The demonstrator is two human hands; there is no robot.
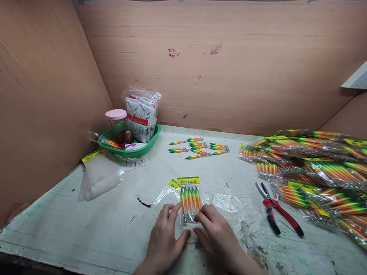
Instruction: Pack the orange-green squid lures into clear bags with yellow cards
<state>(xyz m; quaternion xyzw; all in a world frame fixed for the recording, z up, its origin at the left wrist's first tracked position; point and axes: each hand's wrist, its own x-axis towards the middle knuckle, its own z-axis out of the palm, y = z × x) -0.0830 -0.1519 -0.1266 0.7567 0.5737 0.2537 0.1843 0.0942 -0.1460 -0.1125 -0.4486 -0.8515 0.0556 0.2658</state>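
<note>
Both my hands rest on the worktop at the near edge, around the bottom of a clear packet (190,198) with a yellow header card that holds several orange-green fishing lures. My left hand (165,236) pinches the packet's lower left corner between thumb and fingers. My right hand (216,235) presses its fingertips on the packet's lower right end. A second, empty-looking packet (167,191) with a yellow card lies just left under it. Loose lures (198,148) lie in a small group farther back.
A large heap of filled lure packets (321,175) covers the right side. Red-handled pliers (275,209) lie right of my hands. A green basket (128,144) with a pink-lidded jar and a bag stands back left, empty bags (98,178) in front. Wooden walls enclose the bench.
</note>
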